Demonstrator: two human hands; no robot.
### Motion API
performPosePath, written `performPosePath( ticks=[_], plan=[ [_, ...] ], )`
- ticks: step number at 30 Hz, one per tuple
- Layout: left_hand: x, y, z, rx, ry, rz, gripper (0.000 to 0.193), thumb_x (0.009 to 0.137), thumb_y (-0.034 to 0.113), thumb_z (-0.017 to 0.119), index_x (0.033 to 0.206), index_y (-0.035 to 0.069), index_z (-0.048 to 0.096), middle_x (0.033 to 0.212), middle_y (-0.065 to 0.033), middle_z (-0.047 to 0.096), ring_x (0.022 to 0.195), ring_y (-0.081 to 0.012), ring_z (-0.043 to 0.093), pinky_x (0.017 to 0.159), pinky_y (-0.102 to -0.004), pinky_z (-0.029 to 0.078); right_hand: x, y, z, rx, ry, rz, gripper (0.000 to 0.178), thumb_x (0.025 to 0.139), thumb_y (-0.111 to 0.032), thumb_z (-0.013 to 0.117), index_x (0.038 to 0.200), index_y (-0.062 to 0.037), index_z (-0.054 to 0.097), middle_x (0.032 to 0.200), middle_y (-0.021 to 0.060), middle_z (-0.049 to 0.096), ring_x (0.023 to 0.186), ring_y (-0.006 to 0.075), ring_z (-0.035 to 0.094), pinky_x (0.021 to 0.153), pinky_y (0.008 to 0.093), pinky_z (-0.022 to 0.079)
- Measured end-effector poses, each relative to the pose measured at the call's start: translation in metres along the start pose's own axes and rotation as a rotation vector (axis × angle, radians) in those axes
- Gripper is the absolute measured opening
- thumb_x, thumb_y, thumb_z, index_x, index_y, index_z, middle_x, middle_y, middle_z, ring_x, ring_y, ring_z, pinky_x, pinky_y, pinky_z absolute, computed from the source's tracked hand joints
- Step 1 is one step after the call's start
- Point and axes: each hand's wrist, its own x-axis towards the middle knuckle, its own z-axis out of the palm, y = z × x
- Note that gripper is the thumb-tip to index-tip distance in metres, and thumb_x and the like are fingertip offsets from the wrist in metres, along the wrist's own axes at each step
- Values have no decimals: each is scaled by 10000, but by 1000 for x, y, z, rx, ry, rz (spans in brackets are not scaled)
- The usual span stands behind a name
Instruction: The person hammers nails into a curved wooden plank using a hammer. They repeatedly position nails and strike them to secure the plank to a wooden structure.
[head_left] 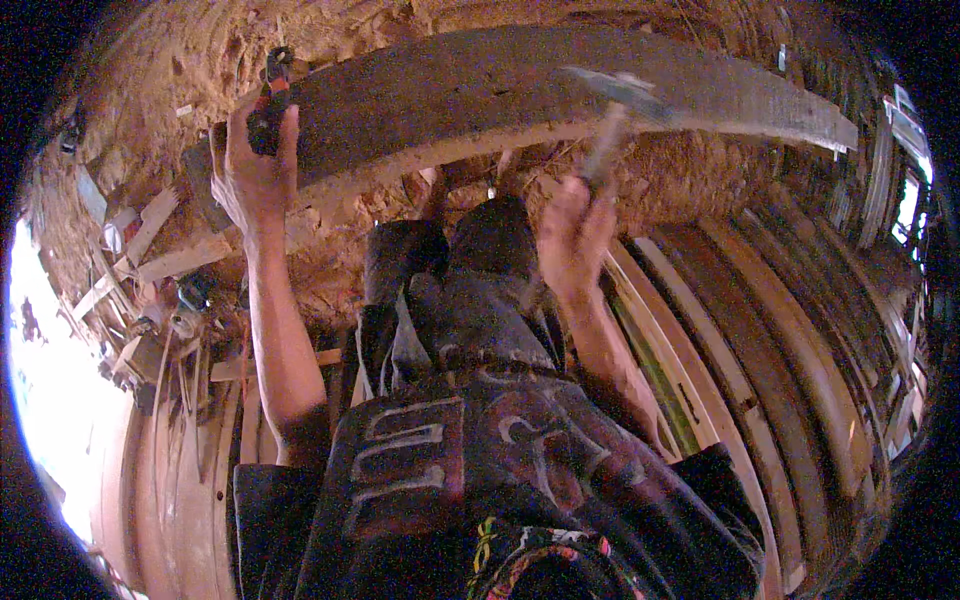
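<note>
A long, thick wooden plank (470, 95) lies across the area in front of me, its near edge pale and its broad face dark. At its left end, my left hand (255, 175) is closed around pliers (278, 75) with red and black grips, their dark metal head pointing away from me. My right hand (575, 235) grips the wooden handle of a hammer (612, 140). The hammer's head overlaps the right part of the plank in view; motion smears it, and I cannot tell whether it touches the wood.
Sawdust and shavings cover the ground (330, 260) around the plank. Scrap wood (150, 230) and loose offcuts lie to the left. Long boards (770, 330) lie side by side at my right, and more boards (170, 470) at the lower left. Bright light enters at the left edge.
</note>
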Motion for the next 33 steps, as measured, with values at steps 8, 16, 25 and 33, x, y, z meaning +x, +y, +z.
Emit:
performPosePath(
  ticks=[8, 16, 25, 33],
  plan=[
    [1, 2, -1, -20, -48, -38, 444, 820, 496, 704, 1141, 196, 640, 1071, -92, 662, 980, -317, 638, 811, -431, 513, 6, -4, -7, 58, 126, -161, 328, 997, -296, 504, 1072, 22, 533, 841, 239, 621, 713, 388, 589, 643, 463, 463],
    [0, 0, 5, 52, 22, -3, 474, 834, 502, 695, 1140, 145, 642, 1113, -109, 655, 1035, -325, 620, 835, -432, 502, -9, -28, 7, 53, -281, 2, 417, 1002, -334, 484, 1188, 39, 504, 881, 281, 637, 844, 400, 666, 719, 480, 486],
    [1, 10, 4, 11, 10, 39, 437, 847, 491, 693, 1060, 112, 652, 979, -109, 669, 897, -319, 647, 754, -429, 503, 70, 47, -79, 1059, 281, 538, 272, 1026, -301, 473, 1241, -137, 503, 802, 18, 551, 541, 86, 461, 455, 219, 377],
    [2, 2, 10, 31, 28, 48, 459, 851, 495, 691, 1072, 95, 651, 971, -104, 684, 888, -288, 652, 748, -407, 501, 4, 74, 33, 916, 46, 240, 324, 1030, -421, 429, 1086, -109, 495, 785, -60, 481, 644, 58, 472, 524, 214, 374]
  ],
)
